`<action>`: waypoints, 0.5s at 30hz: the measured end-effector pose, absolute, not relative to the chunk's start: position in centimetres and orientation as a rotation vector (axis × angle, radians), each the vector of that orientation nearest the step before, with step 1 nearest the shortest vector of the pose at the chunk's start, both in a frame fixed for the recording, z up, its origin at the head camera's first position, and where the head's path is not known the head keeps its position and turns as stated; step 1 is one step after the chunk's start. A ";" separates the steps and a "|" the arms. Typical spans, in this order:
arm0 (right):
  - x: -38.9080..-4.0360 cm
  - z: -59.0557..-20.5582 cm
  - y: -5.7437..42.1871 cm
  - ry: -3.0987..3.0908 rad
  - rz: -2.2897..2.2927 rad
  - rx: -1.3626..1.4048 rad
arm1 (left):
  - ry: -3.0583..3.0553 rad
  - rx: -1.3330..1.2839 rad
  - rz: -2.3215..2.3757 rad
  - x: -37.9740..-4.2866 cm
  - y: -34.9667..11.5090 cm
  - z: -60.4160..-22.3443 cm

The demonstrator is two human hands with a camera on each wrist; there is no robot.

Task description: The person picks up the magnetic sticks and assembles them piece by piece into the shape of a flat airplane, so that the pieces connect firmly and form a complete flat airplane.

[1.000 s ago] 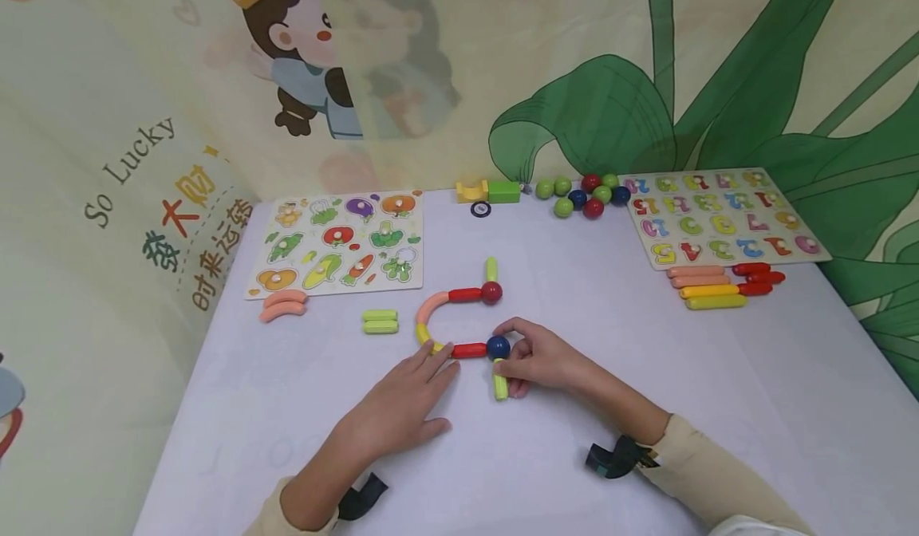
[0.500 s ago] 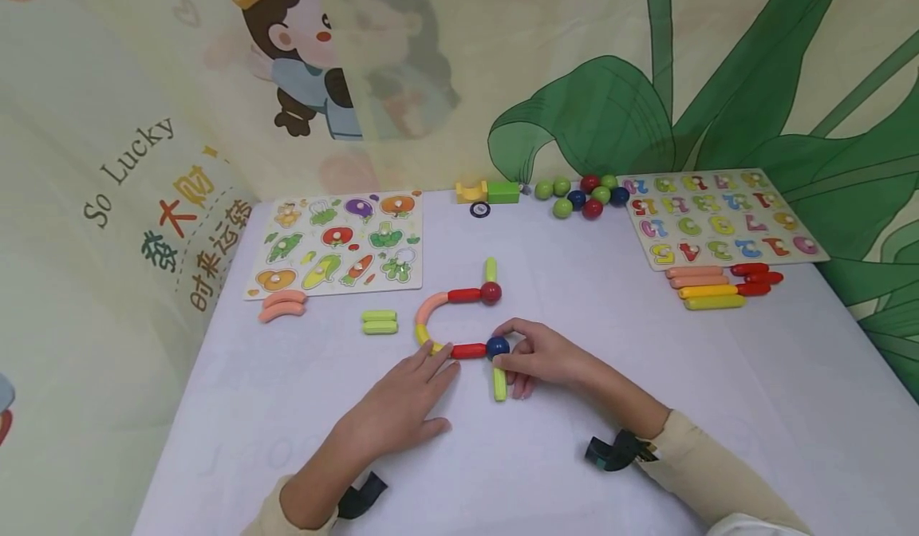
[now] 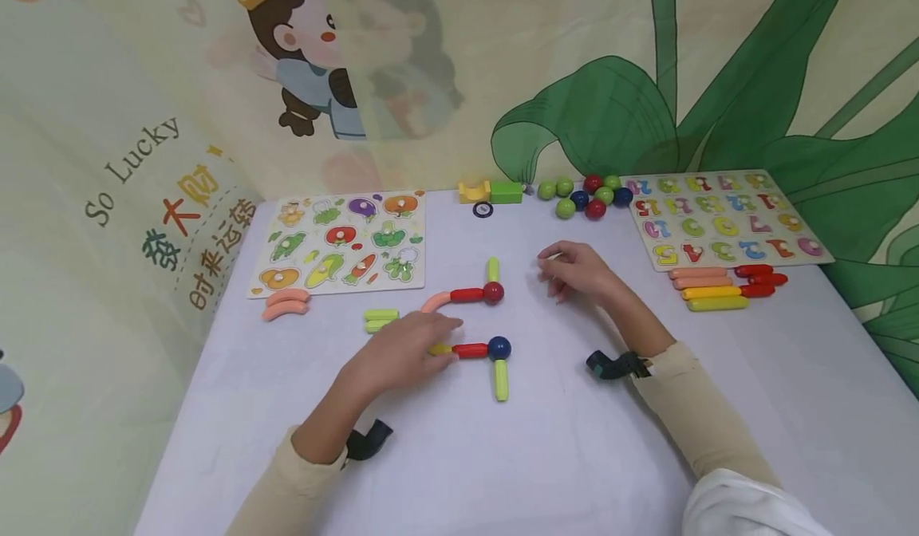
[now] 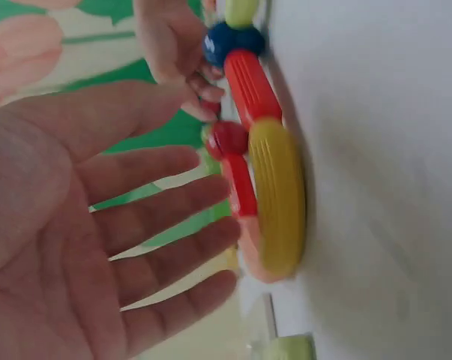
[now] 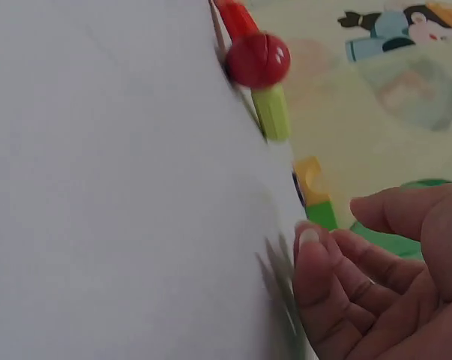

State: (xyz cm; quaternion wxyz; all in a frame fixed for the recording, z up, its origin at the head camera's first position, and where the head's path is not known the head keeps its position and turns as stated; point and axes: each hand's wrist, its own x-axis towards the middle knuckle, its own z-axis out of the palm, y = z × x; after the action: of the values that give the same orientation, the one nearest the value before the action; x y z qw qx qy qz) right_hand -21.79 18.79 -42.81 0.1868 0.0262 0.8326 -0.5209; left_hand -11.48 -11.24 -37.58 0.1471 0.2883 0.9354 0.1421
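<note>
My left hand [image 3: 398, 351] hovers over the curved end of a C-shaped chain of toy rods, its fingers straight and spread; it hides part of the curve in the head view. A yellow curved rod [image 4: 278, 199] lies beside its fingertips in the left wrist view. A red rod [image 3: 471, 351] joins the yellow one to a blue ball [image 3: 499, 348], with a light-green rod [image 3: 501, 381] pointing toward me. The upper arm has a pink curved rod [image 3: 435, 301], a red rod, a red ball [image 3: 493, 292] and a green rod. My right hand [image 3: 577, 271], fingers loosely bent, holds nothing, right of the chain.
A vegetable puzzle board [image 3: 337, 241] lies at the left, a number puzzle board [image 3: 725, 221] at the right. Several coloured balls [image 3: 565, 208] and yellow and green blocks [image 3: 506, 192] sit at the back. Spare rods [image 3: 718, 303] lie below the number board.
My right hand has let go of the green rod by the blue ball and moved away, up and right. My left hand has lifted off the yellow rod and moved slightly up and left.
</note>
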 end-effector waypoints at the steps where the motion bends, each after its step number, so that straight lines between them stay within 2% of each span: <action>1: -22.6 -42.7 19.3 2.410 -1.452 0.110 | 2.722 0.790 0.445 -12.4 -11.0 -37.6; 9: -28.2 -42.5 22.7 3.046 -1.147 0.168 | 2.797 0.401 0.708 -19.0 -7.0 -37.9; 15: -29.8 -42.5 23.7 3.182 -0.874 0.184 | 2.737 0.246 0.653 -22.5 -4.6 -39.8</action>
State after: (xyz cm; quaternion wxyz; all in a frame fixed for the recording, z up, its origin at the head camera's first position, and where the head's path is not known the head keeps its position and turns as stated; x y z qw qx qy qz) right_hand -29.77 23.71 -42.50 -0.0815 0.0555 0.9596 -0.2636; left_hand -22.51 -4.58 -39.78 0.1576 0.0859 0.9569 0.2284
